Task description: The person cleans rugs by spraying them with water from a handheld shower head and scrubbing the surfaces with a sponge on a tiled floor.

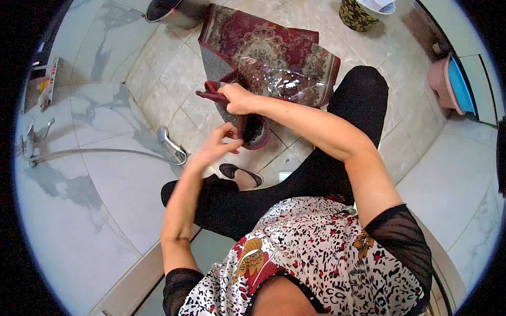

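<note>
A dark red rug (263, 47) with a beige floral pattern lies spread and partly folded over the floor, its surface wet and glossy on the near right. My right hand (237, 99) is closed round a bunched, raised corner of it, with the grey underside showing beneath. Just below, my left hand (216, 146) has thumb and fingers apart at the rug's hanging edge; whether they touch it is hard to tell. Beside that edge stands a small dark red tub (260, 138), partly hidden by the rug, its inside dark.
A shower head (171, 145) with a hose rests at the left wall, near a tap (39, 134). Far off stand a dark bucket (161, 9) and a flowered bin (361, 15). A pink basin (441, 84) leans at the right. My shoe (240, 173) is below the tub.
</note>
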A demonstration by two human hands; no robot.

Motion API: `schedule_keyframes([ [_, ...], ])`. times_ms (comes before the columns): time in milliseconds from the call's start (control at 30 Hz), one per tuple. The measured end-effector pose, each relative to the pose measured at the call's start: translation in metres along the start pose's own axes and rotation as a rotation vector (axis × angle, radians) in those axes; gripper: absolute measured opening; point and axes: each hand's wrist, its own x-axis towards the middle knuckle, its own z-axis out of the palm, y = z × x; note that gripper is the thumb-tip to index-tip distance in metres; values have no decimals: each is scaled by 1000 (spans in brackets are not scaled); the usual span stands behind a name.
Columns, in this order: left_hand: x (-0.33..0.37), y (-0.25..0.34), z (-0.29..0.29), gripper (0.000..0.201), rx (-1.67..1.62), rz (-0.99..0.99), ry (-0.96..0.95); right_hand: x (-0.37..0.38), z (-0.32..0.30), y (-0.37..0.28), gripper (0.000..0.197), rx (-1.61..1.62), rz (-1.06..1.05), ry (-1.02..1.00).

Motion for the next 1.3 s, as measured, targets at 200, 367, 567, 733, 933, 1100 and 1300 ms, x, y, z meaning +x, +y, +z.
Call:
schedule_keyframes([
  [200,68,-65,-201,43,455,-227,188,-6,-36,3,25,79,-181,44],
  [367,234,-47,-188,88,1578,350,471,-28,-61,-2,43,82,-155,-119],
  [567,340,-47,-203,53,1851,727,-210,-29,-77,-15,33,175,-236,-85],
  [733,327,-82,-249,21,1647,51,-266,-12,-85,-10,37,165,-247,-32],
  [933,185,-132,-306,21,1461,-21,352,21,-96,-20,42,-234,-251,40],
  [1100,84,-138,-311,24,1353,-153,538,61,-69,-13,42,-402,-427,189],
  [1300,-86,-207,-316,28,1374,-472,717,100,5,-50,38,-402,-627,18],
])
